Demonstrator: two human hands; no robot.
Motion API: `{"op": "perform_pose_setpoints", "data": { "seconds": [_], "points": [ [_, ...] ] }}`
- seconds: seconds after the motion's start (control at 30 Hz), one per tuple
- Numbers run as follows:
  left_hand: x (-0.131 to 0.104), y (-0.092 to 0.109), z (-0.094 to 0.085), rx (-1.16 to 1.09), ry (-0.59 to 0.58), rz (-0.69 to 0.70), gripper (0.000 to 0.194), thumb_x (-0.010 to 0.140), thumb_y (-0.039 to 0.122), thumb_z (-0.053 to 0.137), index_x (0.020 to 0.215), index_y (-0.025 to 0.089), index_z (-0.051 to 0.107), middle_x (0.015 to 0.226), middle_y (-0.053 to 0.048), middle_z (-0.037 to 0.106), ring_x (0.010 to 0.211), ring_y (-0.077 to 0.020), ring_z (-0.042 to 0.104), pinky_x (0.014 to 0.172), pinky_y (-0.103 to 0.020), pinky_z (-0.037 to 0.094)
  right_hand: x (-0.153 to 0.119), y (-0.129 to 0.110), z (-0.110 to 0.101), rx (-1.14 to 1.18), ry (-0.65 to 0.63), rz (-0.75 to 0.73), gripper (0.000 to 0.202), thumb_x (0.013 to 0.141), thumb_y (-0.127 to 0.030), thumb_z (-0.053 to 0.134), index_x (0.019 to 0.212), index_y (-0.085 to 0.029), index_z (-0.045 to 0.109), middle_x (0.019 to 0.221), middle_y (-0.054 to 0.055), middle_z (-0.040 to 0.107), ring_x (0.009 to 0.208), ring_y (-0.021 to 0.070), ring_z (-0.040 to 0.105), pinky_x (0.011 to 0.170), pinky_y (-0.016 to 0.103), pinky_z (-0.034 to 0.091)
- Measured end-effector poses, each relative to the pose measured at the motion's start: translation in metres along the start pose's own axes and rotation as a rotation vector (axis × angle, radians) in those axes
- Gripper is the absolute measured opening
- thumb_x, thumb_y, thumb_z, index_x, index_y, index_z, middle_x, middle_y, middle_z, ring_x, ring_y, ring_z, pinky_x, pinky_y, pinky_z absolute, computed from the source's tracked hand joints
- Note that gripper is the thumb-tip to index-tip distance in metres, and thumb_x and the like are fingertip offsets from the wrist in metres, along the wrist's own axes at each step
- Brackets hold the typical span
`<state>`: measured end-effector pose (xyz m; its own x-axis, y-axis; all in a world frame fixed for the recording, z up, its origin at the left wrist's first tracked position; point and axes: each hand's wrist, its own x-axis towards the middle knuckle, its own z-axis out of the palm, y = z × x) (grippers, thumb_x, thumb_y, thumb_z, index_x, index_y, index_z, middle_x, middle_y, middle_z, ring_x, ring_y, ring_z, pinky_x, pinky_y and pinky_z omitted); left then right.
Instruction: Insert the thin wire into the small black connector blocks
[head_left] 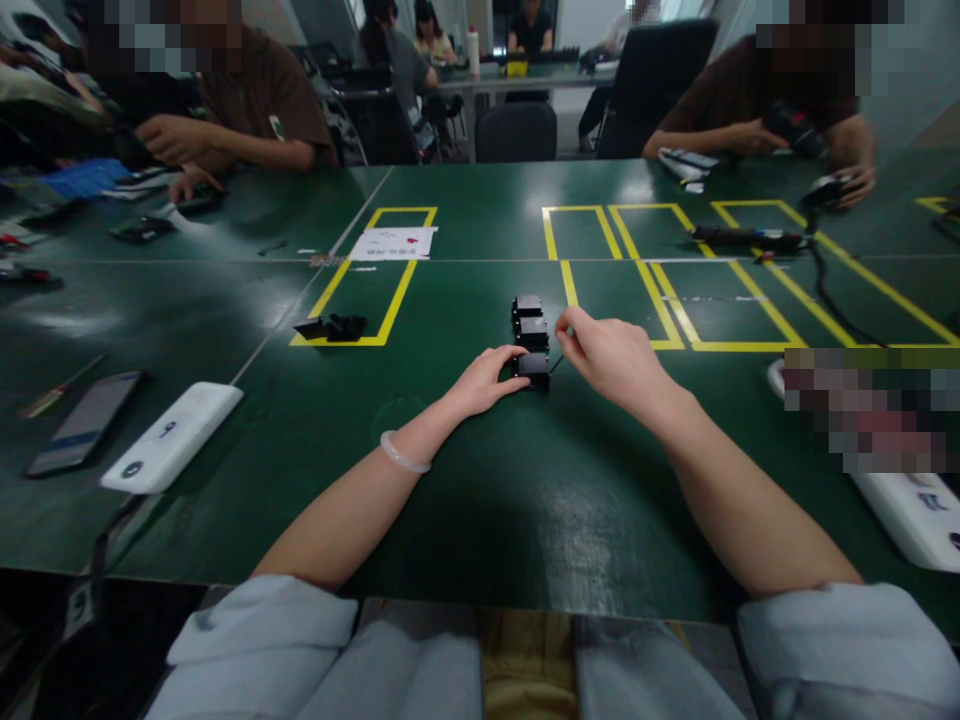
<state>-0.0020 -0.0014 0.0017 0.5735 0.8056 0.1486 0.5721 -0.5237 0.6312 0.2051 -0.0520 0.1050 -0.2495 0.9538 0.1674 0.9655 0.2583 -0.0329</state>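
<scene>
Three small black box-shaped units, which look like servo motors (533, 330), stand in a column on the green table. My left hand (484, 383) reaches in from the left and grips the nearest black unit (534, 368) between thumb and fingers. Just right of the column, my right hand (611, 355) is closed in a pinch. A thin dark wire-like piece (556, 366) shows below its fingertips, beside the nearest unit. Whether that piece is a cable or a slim tool I cannot tell.
Yellow tape (386, 330) marks rectangles on the table (465, 500). A black part (334, 327) and a paper sheet (395, 243) lie left. White power banks (174, 437) sit at both sides, a phone (85, 423) at left. Co-workers (255, 110) handle devices across the table.
</scene>
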Motion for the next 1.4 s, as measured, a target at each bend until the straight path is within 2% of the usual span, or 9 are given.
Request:
{"op": "perform_pose_setpoints", "data": {
  "seconds": [0.17, 0.37, 0.5, 0.67, 0.9, 1.07, 1.17, 1.3, 1.4],
  "points": [
    [0.0002, -0.0006, 0.0005, -0.004, 0.005, 0.007, 0.043, 0.091, 0.037, 0.063, 0.129, 0.019, 0.055, 0.133, -0.007, 0.061, 0.118, -0.026, 0.055, 0.103, -0.04, 0.042, -0.0024, -0.001, -0.0012, 0.038, 0.031, -0.021, 0.031, 0.098, -0.031, 0.032, 0.115, -0.021, 0.055, 0.088, 0.006, 0.072, 0.071, 0.0185, 0.063, 0.055, 0.029, 0.021],
    [0.0002, -0.001, 0.0012, 0.003, 0.01, 0.004, 0.043, 0.09, 0.038, 0.063, 0.129, 0.021, 0.055, 0.133, -0.006, 0.061, 0.118, -0.0262, 0.056, 0.103, -0.04, 0.042, -0.0006, -0.0017, -0.0023, -0.025, 0.002, 0.017, 0.039, 0.101, -0.046, 0.03, 0.107, -0.021, 0.061, 0.086, 0.008, 0.073, 0.075, 0.0215, 0.066, 0.056, 0.029, 0.02],
    [0.0002, -0.0024, 0.0017, 0.0, 0.011, 0.019, 0.042, 0.091, 0.038, 0.062, 0.129, 0.021, 0.054, 0.133, -0.006, 0.061, 0.119, -0.0262, 0.055, 0.103, -0.041, 0.042, 0.0004, -0.0008, -0.0002, -0.049, 0.01, 0.026, 0.035, 0.101, -0.036, 0.03, 0.112, -0.021, 0.06, 0.086, 0.008, 0.073, 0.074, 0.0211, 0.066, 0.056, 0.03, 0.019],
    [0.0, -0.002, 0.0015, 0.001, 0.011, 0.006, 0.043, 0.091, 0.037, 0.063, 0.129, 0.021, 0.054, 0.133, -0.007, 0.061, 0.119, -0.0263, 0.055, 0.103, -0.041, 0.042, -0.0014, -0.0007, 0.0012, 0.043, 0.051, -0.013, 0.033, 0.098, -0.03, 0.032, 0.12, -0.02, 0.054, 0.087, 0.006, 0.073, 0.073, 0.0194, 0.064, 0.055, 0.028, 0.021],
    [0.0001, -0.0025, 0.0015, -0.003, 0.015, 0.02, 0.043, 0.091, 0.038, 0.063, 0.129, 0.02, 0.055, 0.134, -0.007, 0.061, 0.119, -0.0263, 0.055, 0.104, -0.041, 0.042, -0.0001, -0.002, -0.0007, -0.032, 0.013, 0.03, 0.037, 0.101, -0.042, 0.031, 0.107, -0.02, 0.061, 0.084, 0.008, 0.073, 0.071, 0.0198, 0.064, 0.055, 0.029, 0.019],
    [0.0004, -0.0019, 0.001, -0.005, 0.009, 0.013, 0.042, 0.091, 0.038, 0.063, 0.129, 0.02, 0.055, 0.134, -0.007, 0.061, 0.12, -0.0266, 0.055, 0.104, -0.042, 0.043, -0.0001, -0.0007, 0.0026, 0.018, 0.049, 0.0, 0.032, 0.099, -0.033, 0.032, 0.118, -0.02, 0.055, 0.085, 0.006, 0.072, 0.069, 0.0183, 0.063, 0.054, 0.028, 0.02],
    [0.0002, -0.0013, 0.0008, -0.005, 0.008, 0.009, 0.042, 0.091, 0.037, 0.063, 0.129, 0.021, 0.055, 0.134, -0.007, 0.06, 0.12, -0.0268, 0.055, 0.103, -0.042, 0.043, -0.001, -0.001, 0.0028, 0.043, 0.074, -0.004, 0.031, 0.097, -0.031, 0.034, 0.118, -0.02, 0.054, 0.085, 0.006, 0.072, 0.069, 0.0182, 0.062, 0.055, 0.028, 0.021],
    [0.0, -0.0016, 0.0012, 0.003, 0.016, 0.019, 0.042, 0.091, 0.039, 0.063, 0.128, 0.021, 0.055, 0.132, -0.007, 0.061, 0.118, -0.0264, 0.056, 0.103, -0.042, 0.043, -0.001, -0.0029, 0.0001, -0.019, 0.034, 0.024, 0.038, 0.101, -0.044, 0.03, 0.108, -0.021, 0.06, 0.083, 0.007, 0.072, 0.071, 0.0199, 0.063, 0.056, 0.029, 0.019],
    [-0.0001, -0.002, 0.0016, 0.005, 0.017, 0.023, 0.042, 0.091, 0.039, 0.063, 0.128, 0.021, 0.055, 0.132, -0.007, 0.061, 0.119, -0.0262, 0.056, 0.103, -0.041, 0.043, -0.0005, -0.0034, -0.0005, -0.061, 0.017, 0.035, 0.04, 0.101, -0.042, 0.029, 0.109, -0.021, 0.061, 0.084, 0.008, 0.073, 0.07, 0.0201, 0.063, 0.056, 0.03, 0.018]
  ]
}}
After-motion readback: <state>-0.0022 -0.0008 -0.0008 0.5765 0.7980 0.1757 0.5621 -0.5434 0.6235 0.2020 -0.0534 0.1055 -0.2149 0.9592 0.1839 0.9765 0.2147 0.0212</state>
